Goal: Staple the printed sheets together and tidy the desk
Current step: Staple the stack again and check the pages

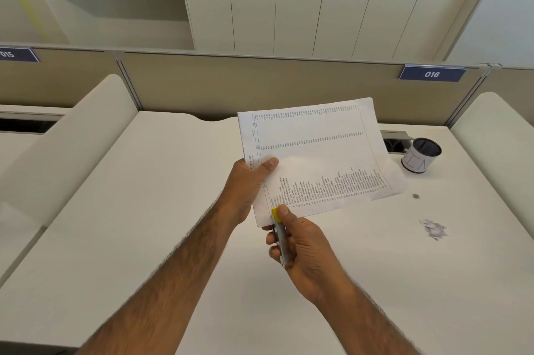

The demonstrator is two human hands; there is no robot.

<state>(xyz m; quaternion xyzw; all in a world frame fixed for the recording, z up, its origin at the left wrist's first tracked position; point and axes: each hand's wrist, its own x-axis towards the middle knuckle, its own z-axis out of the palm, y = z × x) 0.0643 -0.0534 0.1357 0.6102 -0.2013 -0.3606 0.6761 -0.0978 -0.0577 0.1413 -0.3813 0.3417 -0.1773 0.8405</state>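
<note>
Held above the desk, the printed sheets were pinched at their left edge by the left hand while the right hand gripped the stapler at their near corner, so stapling seemed underway, with the paper scraps at the right not yet cleared.

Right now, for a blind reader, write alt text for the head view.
A left hand holds white printed sheets above a white desk while the right hand grips a yellow-tipped stapler at their near corner. A paper-wrapped dark cup and paper scraps sit at right.
</note>
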